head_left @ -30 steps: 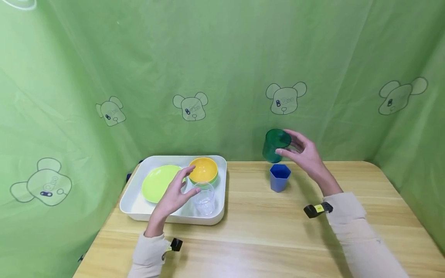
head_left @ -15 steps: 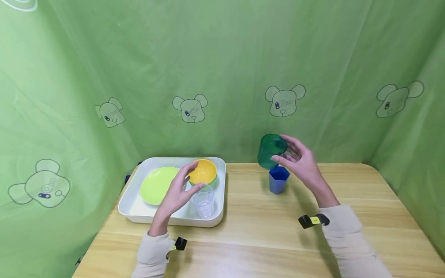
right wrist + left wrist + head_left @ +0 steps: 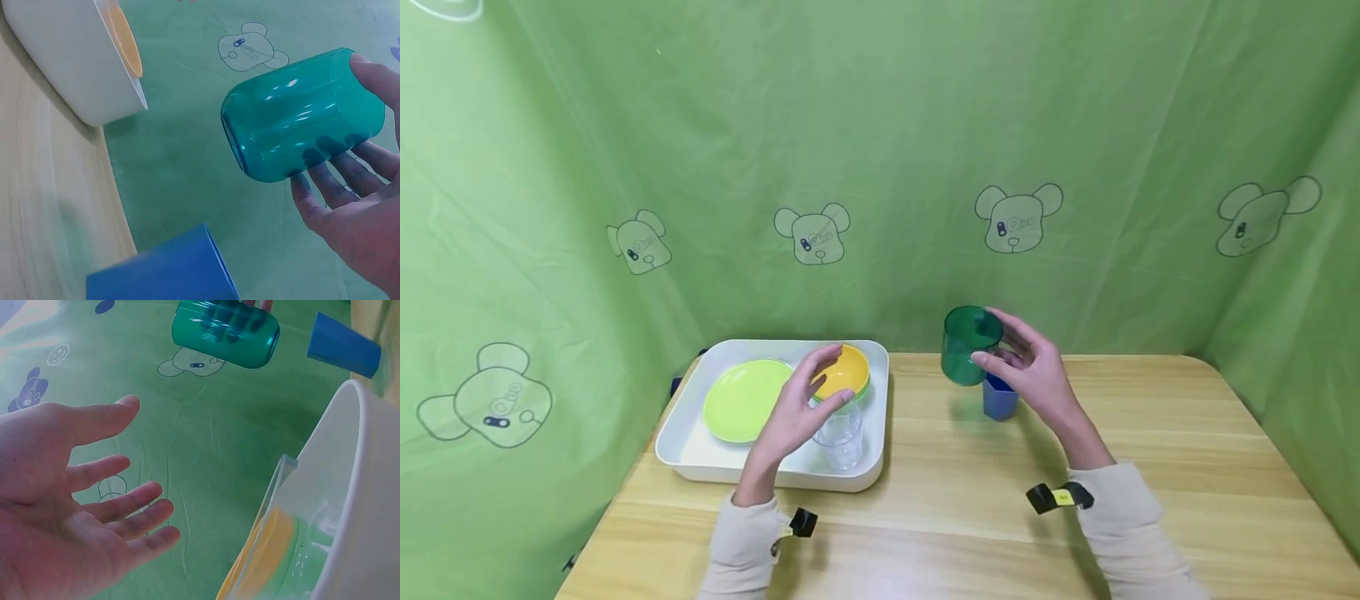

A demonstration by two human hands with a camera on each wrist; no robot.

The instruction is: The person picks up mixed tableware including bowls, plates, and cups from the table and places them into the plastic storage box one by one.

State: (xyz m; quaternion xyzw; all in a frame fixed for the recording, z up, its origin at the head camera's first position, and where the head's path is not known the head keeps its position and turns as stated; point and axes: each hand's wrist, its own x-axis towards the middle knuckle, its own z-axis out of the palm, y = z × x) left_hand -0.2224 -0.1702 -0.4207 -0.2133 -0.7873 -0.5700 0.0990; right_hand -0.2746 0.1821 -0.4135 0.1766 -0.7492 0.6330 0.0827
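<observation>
My right hand [image 3: 1037,375] grips a see-through green cup [image 3: 294,112], thumb on one side and fingers on the other, and holds it up above the table. Below and partly behind that hand, a blue six-sided cup [image 3: 1000,402] stands upright on the table. My left hand [image 3: 793,417] is over the white tray [image 3: 688,467], fingers spread and holding nothing, as the left wrist view confirms. Near its thumb a clear cup [image 3: 840,437] stands in the tray. An orange bowl [image 3: 850,372], set in a green bowl [image 3: 306,550], and a lime-green plate [image 3: 741,404] are in there too.
The wooden table [image 3: 955,533] carries the tray on its left half. A green curtain [image 3: 895,150] with bear-face prints hangs behind the table's back edge and along both sides.
My right hand has carried the green cup left and down, so it now overlaps the blue cup in the head view. My left hand has shifted slightly right over the tray, still holding nothing.
</observation>
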